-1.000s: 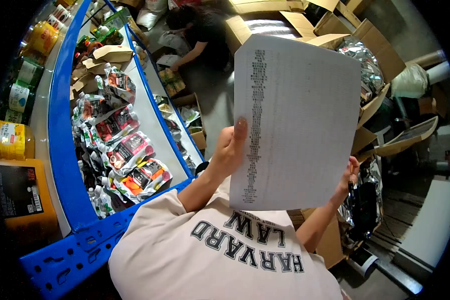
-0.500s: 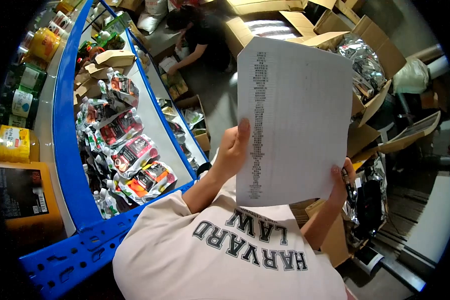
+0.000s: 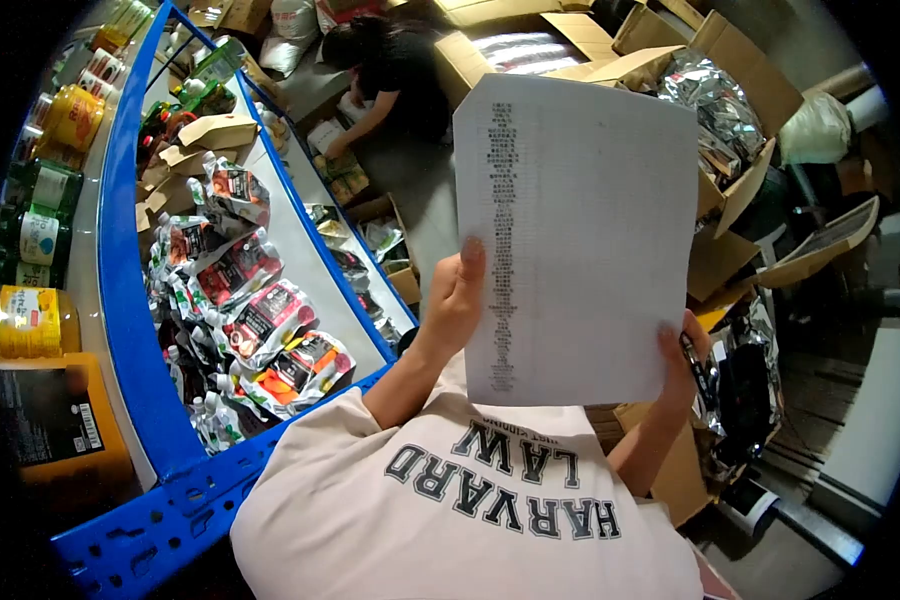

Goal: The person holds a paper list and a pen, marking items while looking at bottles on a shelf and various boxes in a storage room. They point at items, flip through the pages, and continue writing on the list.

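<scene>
A white printed sheet [image 3: 590, 240] with a column of small dark text near its left side is held upright before my chest. My left hand [image 3: 457, 295] grips its left edge, thumb on the front. At the lower right edge, my right hand [image 3: 685, 350] pinches the paper with the thumb in front. A dark pen [image 3: 694, 362] also sits in my right hand, beside the sheet. The fingers behind the paper are hidden.
On the left, a blue-framed shelf [image 3: 125, 270] bears spouted pouches [image 3: 270, 315] and bottles [image 3: 40, 235]. A co-worker in black [image 3: 395, 80] bends over boxes beyond it. Open cardboard boxes [image 3: 740, 70] with silvery packaging [image 3: 710, 105] stand on the right.
The sheet and both hands have shifted slightly left in view, the left hand the most. The grip looks the same. The co-worker and the boxes appear slightly higher and further left.
</scene>
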